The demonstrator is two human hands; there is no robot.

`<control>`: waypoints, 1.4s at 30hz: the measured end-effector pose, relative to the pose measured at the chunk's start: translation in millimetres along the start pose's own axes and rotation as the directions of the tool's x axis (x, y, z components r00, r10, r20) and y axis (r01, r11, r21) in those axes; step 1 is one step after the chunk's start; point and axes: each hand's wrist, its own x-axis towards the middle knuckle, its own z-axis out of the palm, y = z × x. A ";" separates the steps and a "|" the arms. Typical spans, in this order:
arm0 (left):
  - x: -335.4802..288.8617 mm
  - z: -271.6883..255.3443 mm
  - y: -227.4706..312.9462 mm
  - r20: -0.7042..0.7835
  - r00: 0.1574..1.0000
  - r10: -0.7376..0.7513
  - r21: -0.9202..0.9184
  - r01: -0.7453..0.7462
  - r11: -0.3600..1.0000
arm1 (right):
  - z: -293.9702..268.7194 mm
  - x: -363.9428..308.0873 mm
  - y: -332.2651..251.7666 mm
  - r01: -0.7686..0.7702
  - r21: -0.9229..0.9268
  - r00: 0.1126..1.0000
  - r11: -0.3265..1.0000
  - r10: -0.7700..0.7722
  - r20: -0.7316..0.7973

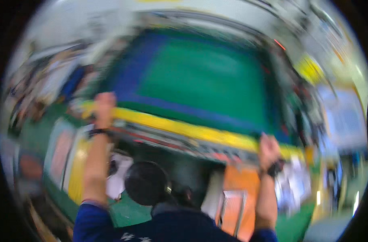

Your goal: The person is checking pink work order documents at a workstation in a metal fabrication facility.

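A large flat panel [208,74], green in the middle with a blue border, spreads out in front of me. Along its near side runs a yellow edge bar [184,125]. My left hand [105,105] is closed round the left part of this bar. Near the bar's right end, my right hand [269,150] is closed on it too. Both arms reach forward, well apart. The fingers are smeared by motion, and their undersides are hidden.
Below the bar are a round black disc [146,183] and an orange panel [240,193] with a metal handle. Blurred clutter lies at the left. White crumpled material [292,183] sits at the right, beyond my right wrist. A green floor [129,211] shows below.
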 end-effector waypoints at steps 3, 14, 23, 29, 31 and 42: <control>18.4 -26.8 -102.5 -0.242 0.968 -0.061 -0.181 0.016 0.983 | 26.7 21.9 -9.2 0.318 0.053 0.943 0.947 -0.310 -0.118; 23.7 -3.3 -53.8 -0.169 0.978 -0.123 -0.309 0.066 0.949 | 4.3 12.9 23.3 0.290 -0.085 0.913 0.953 -0.302 -0.274; 29.9 -8.7 -67.5 -0.172 0.979 -0.110 -0.234 0.068 0.970 | -69.3 -31.7 -43.5 -0.451 0.704 0.749 0.549 -0.196 0.633; 28.9 -1.7 -43.9 -0.165 0.979 -0.122 -0.245 0.079 0.966 | -113.4 -46.1 -56.9 -0.305 0.507 0.731 0.806 -0.144 0.668; 30.6 -1.2 -46.6 -0.178 0.976 -0.124 -0.213 0.085 0.973 | -125.6 -54.2 -55.6 0.020 0.206 0.760 0.978 -0.148 0.633; 33.5 -15.6 -53.1 -0.115 0.989 -0.096 -0.269 0.062 0.961 | -111.7 -132.5 6.4 0.622 -0.550 0.664 0.558 -0.003 0.748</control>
